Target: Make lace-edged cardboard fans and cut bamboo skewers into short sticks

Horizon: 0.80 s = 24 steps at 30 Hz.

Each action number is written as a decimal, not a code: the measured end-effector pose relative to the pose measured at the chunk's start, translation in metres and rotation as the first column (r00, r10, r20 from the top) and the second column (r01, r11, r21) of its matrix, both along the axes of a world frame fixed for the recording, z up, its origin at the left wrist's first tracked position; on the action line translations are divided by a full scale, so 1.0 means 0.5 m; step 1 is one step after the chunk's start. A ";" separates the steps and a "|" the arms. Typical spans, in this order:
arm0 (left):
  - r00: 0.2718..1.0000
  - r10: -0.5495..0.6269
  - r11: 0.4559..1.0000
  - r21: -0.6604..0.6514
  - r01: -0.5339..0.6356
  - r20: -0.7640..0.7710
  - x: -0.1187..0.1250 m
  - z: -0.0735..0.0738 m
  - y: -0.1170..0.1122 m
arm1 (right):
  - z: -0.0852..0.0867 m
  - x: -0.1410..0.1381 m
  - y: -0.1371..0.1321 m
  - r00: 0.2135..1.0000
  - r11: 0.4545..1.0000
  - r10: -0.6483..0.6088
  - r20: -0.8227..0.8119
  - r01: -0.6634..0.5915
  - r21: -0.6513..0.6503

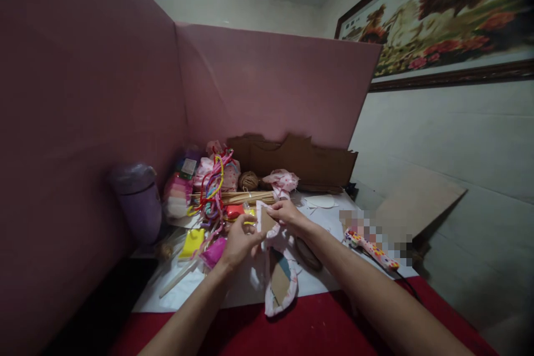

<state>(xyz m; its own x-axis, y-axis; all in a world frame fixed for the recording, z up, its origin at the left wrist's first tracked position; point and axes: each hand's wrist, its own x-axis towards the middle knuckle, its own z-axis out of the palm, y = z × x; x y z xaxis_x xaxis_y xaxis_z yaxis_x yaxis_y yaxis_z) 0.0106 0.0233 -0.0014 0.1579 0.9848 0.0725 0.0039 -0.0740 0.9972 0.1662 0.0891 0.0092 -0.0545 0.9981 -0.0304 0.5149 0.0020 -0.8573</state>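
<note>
Between my two hands is a cardboard piece (269, 221) with pale pink fabric folded around its edge. My left hand (242, 241) grips its lower left side, thumb along the edge. My right hand (287, 215) pinches the fabric rim at the upper right; some of its fingertips are hidden. Just below lies a second cardboard piece (280, 281), leaf-shaped, bordered with the same gathered fabric and showing a dark teal patch. It rests over the edge between white sheet and red cloth. Under my right forearm sits a dark rounded object (307, 255), partly covered.
Left of my hands are a yellow packet (192, 243), a magenta packet (214, 252) and colourful pipe cleaners (214, 189). Behind lie wooden sticks (237, 198) and a twine ball (248, 181). A glue gun with a flowered body (371, 249) is at right; a purple bin (139, 206) stands left.
</note>
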 end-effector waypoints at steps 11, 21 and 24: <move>0.835 0.549 0.776 0.352 -0.523 0.029 -0.099 0.058 0.026 | 0.007 -0.088 -0.133 0.963 0.961 0.224 -0.152 -0.244 -0.133; 0.664 0.595 0.772 0.553 -0.314 -0.453 -0.081 0.040 0.010 | 0.029 0.005 -0.031 0.706 0.933 -0.048 0.706 -0.220 0.284; 0.621 0.581 0.768 0.607 -0.205 -0.526 -0.075 0.035 0.009 | 0.020 0.024 -0.015 0.640 0.913 0.047 0.767 -0.339 0.227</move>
